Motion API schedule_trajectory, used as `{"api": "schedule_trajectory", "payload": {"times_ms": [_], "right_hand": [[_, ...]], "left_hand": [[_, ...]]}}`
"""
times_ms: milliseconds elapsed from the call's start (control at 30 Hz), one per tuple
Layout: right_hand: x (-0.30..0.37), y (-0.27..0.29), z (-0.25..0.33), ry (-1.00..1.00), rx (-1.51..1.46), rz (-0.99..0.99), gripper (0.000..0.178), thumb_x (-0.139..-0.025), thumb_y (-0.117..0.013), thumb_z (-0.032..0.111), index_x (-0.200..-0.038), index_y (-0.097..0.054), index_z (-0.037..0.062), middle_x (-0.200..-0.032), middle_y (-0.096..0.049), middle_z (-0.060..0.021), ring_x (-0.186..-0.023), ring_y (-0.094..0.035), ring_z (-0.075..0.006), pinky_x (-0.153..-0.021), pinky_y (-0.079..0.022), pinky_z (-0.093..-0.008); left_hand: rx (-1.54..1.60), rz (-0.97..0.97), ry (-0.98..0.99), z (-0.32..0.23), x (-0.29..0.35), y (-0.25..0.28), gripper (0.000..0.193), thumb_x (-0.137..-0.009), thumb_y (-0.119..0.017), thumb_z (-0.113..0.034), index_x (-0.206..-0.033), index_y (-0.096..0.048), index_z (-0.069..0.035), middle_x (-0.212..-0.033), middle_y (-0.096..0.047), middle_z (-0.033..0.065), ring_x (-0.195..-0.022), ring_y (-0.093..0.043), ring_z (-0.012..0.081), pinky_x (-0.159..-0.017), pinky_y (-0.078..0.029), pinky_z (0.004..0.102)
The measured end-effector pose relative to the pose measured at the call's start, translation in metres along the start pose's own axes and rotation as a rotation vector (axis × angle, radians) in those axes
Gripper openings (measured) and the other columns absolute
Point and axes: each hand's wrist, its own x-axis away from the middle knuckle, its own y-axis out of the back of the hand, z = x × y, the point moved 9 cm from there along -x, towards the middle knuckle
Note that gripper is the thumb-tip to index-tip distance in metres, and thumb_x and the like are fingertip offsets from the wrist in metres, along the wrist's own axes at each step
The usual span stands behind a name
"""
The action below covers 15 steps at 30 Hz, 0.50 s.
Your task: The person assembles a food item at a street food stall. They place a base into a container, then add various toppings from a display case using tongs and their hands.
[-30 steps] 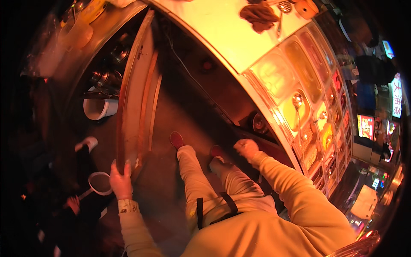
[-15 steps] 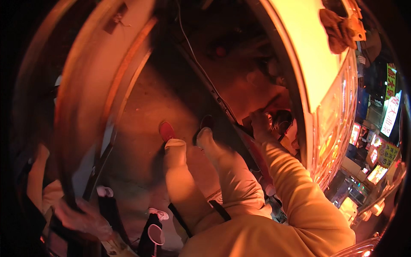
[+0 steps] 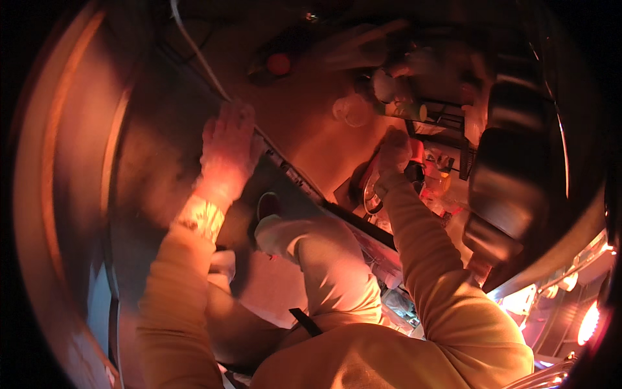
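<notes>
Crouching posture replaces the standing one of a second ago: the head view has dropped from above the counter top to the dark space beneath it, so the work in hand has moved to the clutter stored low down.

Head view, left side: the left hand [image 3: 227, 152] is spread flat, fingers apart, on the sloping metal panel [image 3: 155, 168]; it bears on the sheet and clamps nothing. A second ago it hung by a white cup further left. The panel is smooth, dull and faintly reflective. A pale cable [image 3: 194, 52] runs along its upper edge.

Head view, right side: the right hand [image 3: 394, 155] has gone forward into the stored goods [image 3: 440, 175] against the far side. Its fingers curl over a small red-and-black item; whether they are closed on it I cannot tell. A round metal rim [image 3: 370, 194] sits just below the wrist, and a white plastic bottle [image 3: 402, 110] lies tilted near above. A large dark metal vessel [image 3: 512, 175], glossy and rounded, stands just beside on the right.

Sleeves are soft yellow fabric.
</notes>
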Motion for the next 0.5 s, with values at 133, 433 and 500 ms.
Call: {"api": "schedule_trajectory", "payload": {"times_ms": [133,433,500], "right_hand": [[-0.038,0.025,-0.057,-0.314,-0.120,-0.232,0.037,-0.104,-0.060,0.033,-0.098,-0.068,-0.0018,-0.088,-0.068,-0.0238,-0.087,-0.069,-0.0379,-0.077,-0.053,-0.0460],[-0.125,0.042,-0.151,-0.543,-0.875,-0.449,0.029,-0.105,-0.067,0.035,-0.106,-0.063,0.0071,-0.083,-0.065,-0.0079,-0.069,-0.060,-0.0222,-0.065,-0.051,-0.0368],[-0.168,0.046,-0.178,-0.388,-1.110,-0.290,0.022,-0.104,-0.064,0.033,-0.109,-0.063,0.0119,-0.089,-0.059,-0.0038,-0.077,-0.055,-0.0204,-0.070,-0.048,-0.0378]], "left_hand": [[-0.172,0.029,0.156,0.036,-0.057,-0.069,0.085,-0.096,-0.066,-0.048,-0.161,-0.033,-0.002,-0.169,-0.029,0.0205,-0.156,-0.026,0.0364,-0.119,-0.030,0.0614],[-0.237,0.164,0.307,0.082,-0.077,-0.138,0.109,-0.092,-0.067,-0.061,-0.167,-0.017,-0.001,-0.175,-0.012,0.0172,-0.163,-0.009,0.0347,-0.123,-0.021,0.0680],[-0.264,0.139,0.263,0.089,-0.075,-0.141,0.111,-0.091,-0.068,-0.062,-0.167,-0.016,-0.001,-0.176,-0.011,0.0154,-0.163,-0.008,0.0334,-0.123,-0.021,0.0680]]}}
